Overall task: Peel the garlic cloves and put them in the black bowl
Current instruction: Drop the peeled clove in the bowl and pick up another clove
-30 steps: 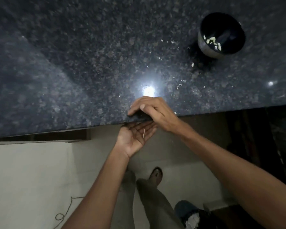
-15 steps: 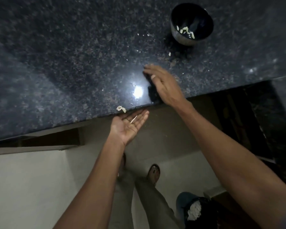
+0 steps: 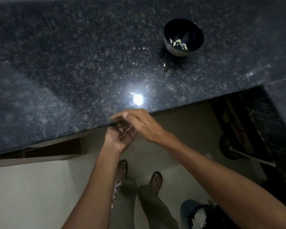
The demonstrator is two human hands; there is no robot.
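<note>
The black bowl [image 3: 183,37] stands on the dark granite counter [image 3: 73,63] at the upper right, with several pale peeled garlic cloves [image 3: 178,42] inside. My left hand [image 3: 118,138] is cupped palm up just below the counter's front edge, with a thin pale stem and bits of skin lying in it. My right hand [image 3: 137,123] lies flat over the edge, fingers together, right above the left palm. Small flecks of garlic skin [image 3: 164,64] are scattered on the counter near the bowl.
The counter's front edge [image 3: 188,106] runs diagonally across the view. A bright light reflection [image 3: 137,98] shines near the hands. Below are a pale floor, my legs and sandals [image 3: 156,179], and a dark bin [image 3: 198,217] with white scraps at lower right.
My right hand has swept from the counter back to the front edge over my left palm. The skin piece that lay at the edge is gone from the counter.
</note>
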